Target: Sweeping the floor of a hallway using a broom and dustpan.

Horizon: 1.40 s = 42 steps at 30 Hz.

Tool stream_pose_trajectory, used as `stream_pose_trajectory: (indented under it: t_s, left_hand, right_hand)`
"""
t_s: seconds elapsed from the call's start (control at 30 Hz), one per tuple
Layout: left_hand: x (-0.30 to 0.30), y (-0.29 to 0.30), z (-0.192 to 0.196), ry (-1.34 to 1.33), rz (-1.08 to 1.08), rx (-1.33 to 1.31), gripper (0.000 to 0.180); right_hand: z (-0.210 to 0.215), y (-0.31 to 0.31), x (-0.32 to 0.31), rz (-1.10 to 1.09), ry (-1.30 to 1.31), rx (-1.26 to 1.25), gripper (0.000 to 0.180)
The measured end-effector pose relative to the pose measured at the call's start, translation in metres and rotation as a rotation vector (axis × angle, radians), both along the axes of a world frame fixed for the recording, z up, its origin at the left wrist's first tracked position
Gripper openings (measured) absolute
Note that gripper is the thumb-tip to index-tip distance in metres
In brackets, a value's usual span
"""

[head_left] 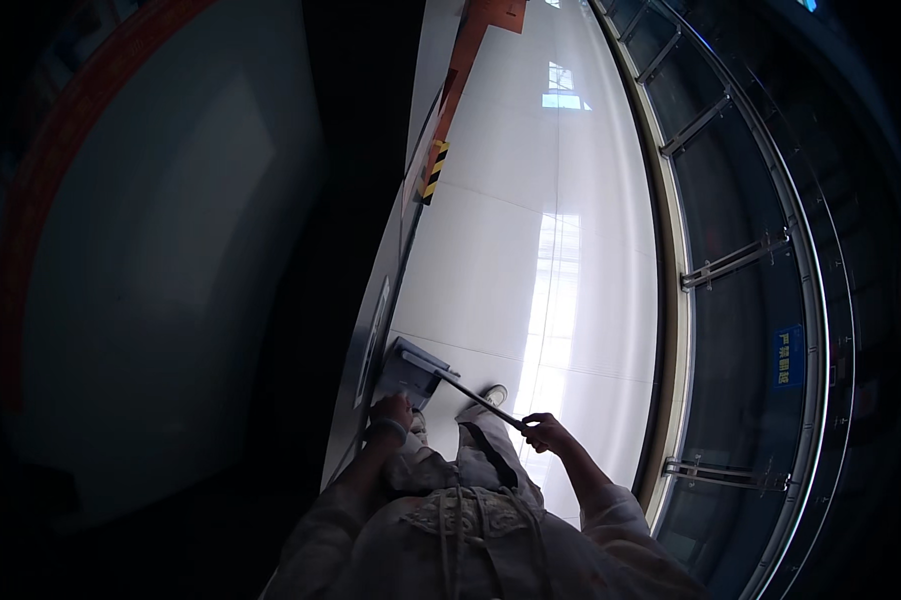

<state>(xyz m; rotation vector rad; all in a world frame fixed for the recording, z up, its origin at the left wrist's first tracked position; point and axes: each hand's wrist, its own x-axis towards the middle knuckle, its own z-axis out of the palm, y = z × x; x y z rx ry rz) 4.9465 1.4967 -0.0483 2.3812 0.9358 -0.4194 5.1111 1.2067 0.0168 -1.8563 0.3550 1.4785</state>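
Observation:
My right hand (pixel 545 432) is closed round the near end of a thin dark stick (pixel 486 403). The stick slants up and left to a grey, dustpan-shaped tray (pixel 407 376) low beside the wall. A pale bar (pixel 429 360) runs along the tray's far side, where the stick ends; how they join is too dark to tell. My left hand (pixel 395 410), with a pale band at its wrist, is closed at the near edge of the tray. Its grip is partly hidden in shadow. One light shoe (pixel 495 395) shows on the floor just beyond the stick.
A glossy pale floor (pixel 481 250) stretches ahead. Along the right runs a glass railing (pixel 736 260) with metal brackets and a blue sign (pixel 789 358). At left stands a wall panel (pixel 376 320), with a yellow-and-black striped marker (pixel 436 172) and an orange-red structure (pixel 471 50) farther off.

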Motion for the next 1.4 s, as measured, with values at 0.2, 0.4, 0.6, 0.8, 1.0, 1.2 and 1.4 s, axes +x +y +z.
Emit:
stream_pose_trajectory:
  t_s: [0.2, 0.4, 0.6, 0.8, 1.0, 1.2, 1.4]
  left_hand:
    - [-0.011, -0.005, 0.005, -0.057, 0.140, -0.019, 0.012]
    - [0.029, -0.014, 0.010, -0.062, 0.233, -0.076, 0.011]
    - [0.046, -0.004, 0.015, 0.019, 0.258, -0.069, 0.013]
    - [0.075, -0.002, 0.030, -0.019, 0.237, -0.066, 0.012]
    - [0.140, -0.019, 0.030, -0.041, 0.267, -0.019, 0.012]
    - [0.201, -0.033, 0.011, -0.002, 0.335, -0.006, 0.011]
    - [0.210, -0.031, 0.003, 0.000, 0.379, 0.030, 0.012]
  right_hand:
    - [-0.017, 0.063, 0.056, 0.073, -0.263, -0.050, 0.041]
    - [-0.111, 0.105, 0.104, 0.369, -0.644, -0.046, 0.020]
    - [-0.073, 0.096, 0.104, 0.677, -0.294, -0.012, 0.025]
    - [-0.011, 0.044, 0.216, 0.212, 0.035, 0.067, 0.030]
    - [-0.046, 0.064, 0.291, 0.297, -0.392, 0.038, 0.036]
    - [-0.098, 0.084, 0.282, 0.590, -0.752, 0.008, 0.028]
    - [-0.054, 0.037, 0.307, 0.465, -0.076, 0.145, 0.030]
